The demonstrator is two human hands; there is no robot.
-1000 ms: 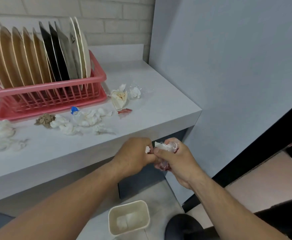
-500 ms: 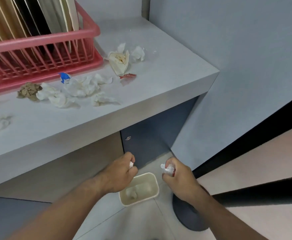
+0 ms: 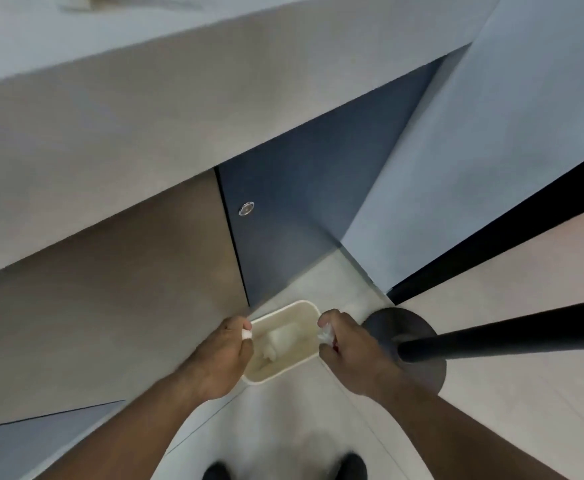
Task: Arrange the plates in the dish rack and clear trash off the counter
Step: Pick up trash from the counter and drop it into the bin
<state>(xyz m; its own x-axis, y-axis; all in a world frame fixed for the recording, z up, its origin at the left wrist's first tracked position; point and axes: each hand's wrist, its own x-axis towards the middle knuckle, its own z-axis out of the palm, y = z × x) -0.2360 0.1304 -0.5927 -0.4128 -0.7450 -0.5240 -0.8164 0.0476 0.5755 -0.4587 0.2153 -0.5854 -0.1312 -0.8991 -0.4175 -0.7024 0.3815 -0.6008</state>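
Hands lowered to bin (image 3: 305, 308), left hand (image 3: 222, 358) pinching tissue scrap (image 3: 246, 335), right hand (image 3: 349, 348) clutching wrapper (image 3: 325, 334).

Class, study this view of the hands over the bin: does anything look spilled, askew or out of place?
Nothing stands out. The cream bin sits upright on the floor with white paper inside. The left hand and right hand each grip a small scrap above its rim; none lies on the floor nearby.

Both hands lowered to bin (image 3: 303, 308) rim; view tipped down, dish rack gone from sight
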